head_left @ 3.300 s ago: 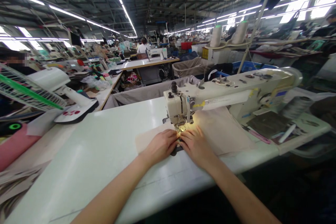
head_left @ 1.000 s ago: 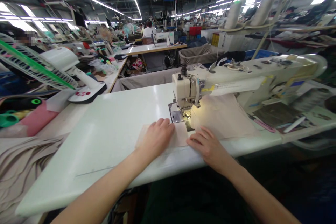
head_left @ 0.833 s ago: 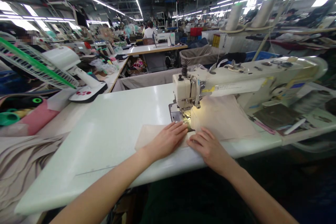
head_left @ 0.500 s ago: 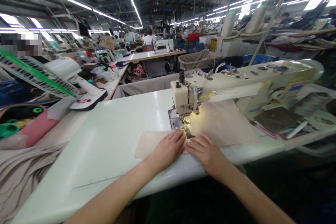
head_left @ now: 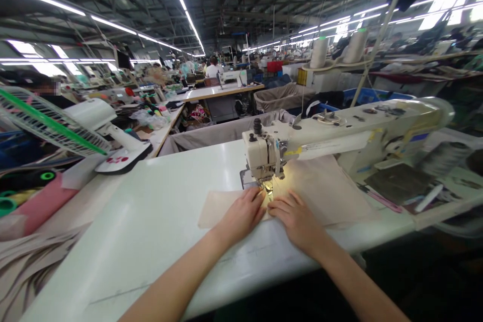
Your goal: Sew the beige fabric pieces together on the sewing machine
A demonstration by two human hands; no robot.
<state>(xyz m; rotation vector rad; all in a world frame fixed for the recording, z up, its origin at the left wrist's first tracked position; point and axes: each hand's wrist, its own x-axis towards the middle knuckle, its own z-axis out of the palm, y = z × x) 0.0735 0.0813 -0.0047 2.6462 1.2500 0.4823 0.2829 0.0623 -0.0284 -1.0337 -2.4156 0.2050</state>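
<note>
A cream sewing machine (head_left: pixel 339 136) stands on the white table (head_left: pixel 151 221), its lamp lighting the needle area. A beige fabric piece (head_left: pixel 215 204) lies flat under the presser foot and runs to the left. A larger beige piece (head_left: pixel 324 193) spreads to the right under the machine arm. My left hand (head_left: pixel 241 216) lies flat on the fabric, fingers stretched toward the needle. My right hand (head_left: pixel 296 219) rests flat on the fabric just right of it, fingertips close to the presser foot.
A white desk fan (head_left: pixel 79 126) stands at the table's left rear. Pink cloth and green-cored spools (head_left: pixel 26 196) lie at the far left, striped fabric (head_left: pixel 26 266) below them. Two thread cones (head_left: pixel 335 50) rise behind the machine. Scissors and pens lie on the right (head_left: pixel 407 186). Other workstations stretch behind.
My left hand slid right along the fabric toward the needle, and both hands pushed the fabric edge up to the presser foot. The camera tilted slightly.
</note>
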